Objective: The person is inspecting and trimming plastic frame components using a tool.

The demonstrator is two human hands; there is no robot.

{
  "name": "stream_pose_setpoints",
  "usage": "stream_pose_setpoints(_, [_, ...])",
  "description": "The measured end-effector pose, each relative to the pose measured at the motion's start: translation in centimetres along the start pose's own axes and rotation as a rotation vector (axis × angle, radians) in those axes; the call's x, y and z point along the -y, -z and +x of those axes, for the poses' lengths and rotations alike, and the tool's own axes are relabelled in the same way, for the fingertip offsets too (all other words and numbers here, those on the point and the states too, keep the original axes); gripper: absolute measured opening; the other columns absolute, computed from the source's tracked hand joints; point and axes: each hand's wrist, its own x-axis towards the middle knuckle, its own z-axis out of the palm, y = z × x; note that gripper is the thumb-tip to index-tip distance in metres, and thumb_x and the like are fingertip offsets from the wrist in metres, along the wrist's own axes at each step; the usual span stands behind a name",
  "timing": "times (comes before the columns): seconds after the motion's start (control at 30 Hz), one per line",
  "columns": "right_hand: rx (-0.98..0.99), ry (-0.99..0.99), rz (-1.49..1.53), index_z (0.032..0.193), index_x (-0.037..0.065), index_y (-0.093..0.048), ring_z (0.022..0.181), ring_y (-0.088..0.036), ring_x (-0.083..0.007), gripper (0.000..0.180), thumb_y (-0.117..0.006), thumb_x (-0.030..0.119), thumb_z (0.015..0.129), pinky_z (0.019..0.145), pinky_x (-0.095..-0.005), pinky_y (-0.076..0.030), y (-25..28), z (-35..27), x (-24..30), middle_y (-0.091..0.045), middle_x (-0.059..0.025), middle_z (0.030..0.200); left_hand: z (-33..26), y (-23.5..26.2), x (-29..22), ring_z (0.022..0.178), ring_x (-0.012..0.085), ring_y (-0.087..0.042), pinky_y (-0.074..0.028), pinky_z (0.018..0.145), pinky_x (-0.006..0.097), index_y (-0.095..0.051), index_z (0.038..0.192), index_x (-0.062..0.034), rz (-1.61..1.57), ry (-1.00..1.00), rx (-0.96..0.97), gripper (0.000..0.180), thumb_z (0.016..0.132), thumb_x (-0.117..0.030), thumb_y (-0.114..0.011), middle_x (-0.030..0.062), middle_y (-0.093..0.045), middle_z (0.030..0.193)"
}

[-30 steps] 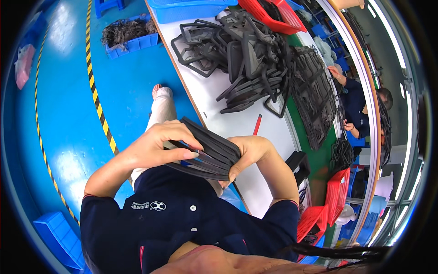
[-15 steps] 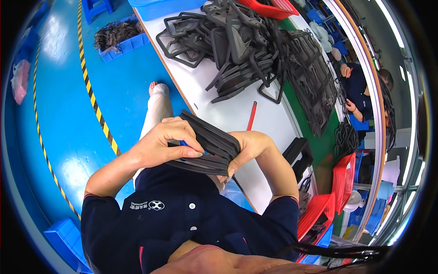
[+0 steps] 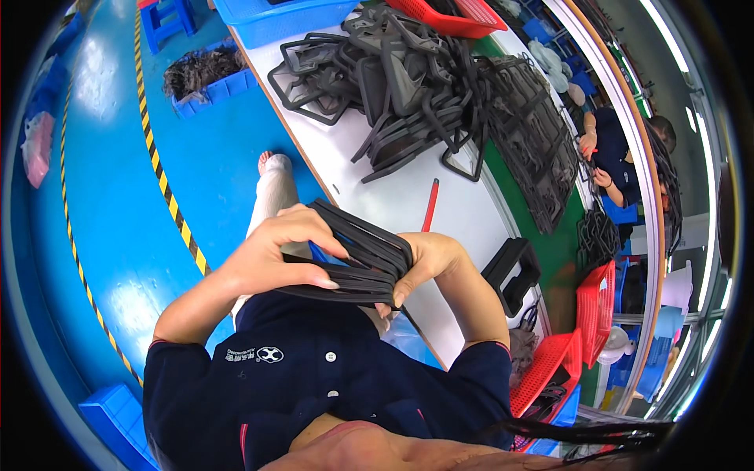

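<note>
Both my hands hold a stack of black rectangular rubber frames (image 3: 369, 235) in front of my body, beside the table edge. My left hand (image 3: 275, 255) grips the left end of the stack, thumb on the lower bars and fingers at the upper bars; its thumb and index fingertip are apart. On the right end, my right hand (image 3: 420, 263) is closed, its thumb pressed against the corners. Its other fingers are mostly hidden behind the frames. A large heap of similar black frames (image 3: 408, 86) lies on the white table (image 3: 338, 153), farther away.
A red-and-black stick-shaped tool (image 3: 431, 206) lies beyond my right hand. More black frames (image 3: 512, 271) sit to its right, near red baskets (image 3: 550, 365). Blue bins (image 3: 287, 20) stand on the table and floor. Across the bench a person (image 3: 616, 153) works.
My left thumb and index finger have spread from a pinch inside the frames. The stack's bars have fanned slightly. Across the bench, the person's hands have shifted.
</note>
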Motion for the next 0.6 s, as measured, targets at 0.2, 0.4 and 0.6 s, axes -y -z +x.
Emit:
stream_pose_setpoints(0.2, [0.026, 0.138, 0.112, 0.096, -0.006, -0.058, 0.075, -0.065, -0.024, 0.03, -0.071, 0.0, 0.07, 0.072, -0.0358, -0.051, 0.2, -0.7, -0.3, -0.064, -0.0156, 0.082, -4.5, 6.4, 2.6, 0.091, 0.0198, -0.057, -0.04, 0.086, 0.033, -0.064, 0.098, 0.0007, -0.046, 0.017, -0.468, 0.025, 0.081, -0.007, -0.047, 0.0133, -0.063, 0.091])
stream_pose_setpoints(0.4, [0.067, 0.219, 0.127, 0.096, -0.007, -0.058, 0.074, -0.065, -0.0259, 0.03, -0.071, -0.002, 0.069, 0.071, -0.0376, -0.051, 1.3, -0.5, -1.4, -0.064, -0.0174, 0.082, -6.6, 4.9, 3.5, 0.092, 0.0199, -0.057, -0.039, 0.088, 0.035, -0.063, 0.106, -0.001, 0.186, 0.269, -0.543, 0.04, 0.09, -0.034, -0.048, 0.0108, -0.065, 0.091])
stream_pose_setpoints(0.6, [0.015, 0.156, 0.106, 0.099, -0.007, -0.057, 0.074, -0.064, -0.0258, 0.035, -0.072, -0.002, 0.068, 0.071, -0.0378, -0.052, 0.9, 0.1, -1.0, -0.064, -0.0175, 0.082, -2.5, 1.0, -0.2, 0.089, 0.0214, -0.057, -0.04, 0.084, 0.033, -0.066, 0.098, -0.0033, 0.209, -0.054, -0.284, 0.02, 0.078, -0.007, -0.064, 0.0072, -0.064, 0.091])
